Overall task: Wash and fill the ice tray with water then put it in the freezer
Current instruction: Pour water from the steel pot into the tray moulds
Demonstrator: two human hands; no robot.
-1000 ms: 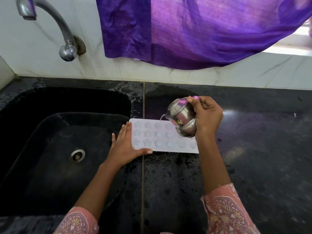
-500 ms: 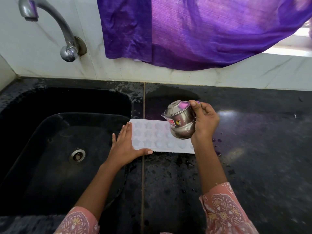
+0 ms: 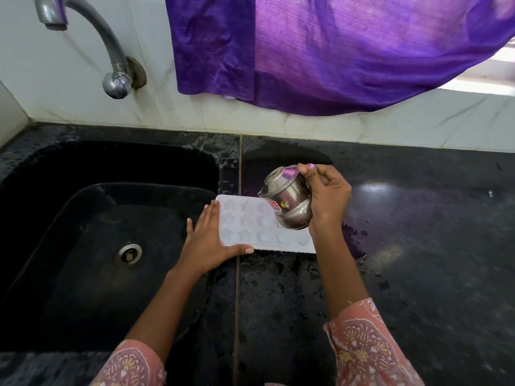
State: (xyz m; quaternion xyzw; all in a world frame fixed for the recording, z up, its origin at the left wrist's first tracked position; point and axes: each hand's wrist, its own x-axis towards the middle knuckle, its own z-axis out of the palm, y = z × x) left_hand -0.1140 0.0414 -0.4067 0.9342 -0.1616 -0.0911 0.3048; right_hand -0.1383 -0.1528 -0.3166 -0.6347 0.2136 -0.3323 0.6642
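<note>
A white ice tray (image 3: 252, 229) with star-shaped cells lies flat on the wet black counter (image 3: 418, 246), just right of the sink. My left hand (image 3: 207, 240) rests against the tray's left end with straight fingers, the thumb along its near edge. My right hand (image 3: 326, 196) grips a small steel pot (image 3: 289, 201) by its rim and holds it tilted to the left above the tray's right half. The pot hides some cells on that side.
A black sink (image 3: 97, 246) with a round drain (image 3: 128, 254) takes up the left. A steel tap (image 3: 111, 57) curves out from the white wall above it. A purple cloth (image 3: 320, 51) hangs over the back wall. Water drops lie on the counter around the tray.
My right hand has shifted the steel pot slightly left over the tray and kept it tilted. My left hand has stayed at the tray's left end.
</note>
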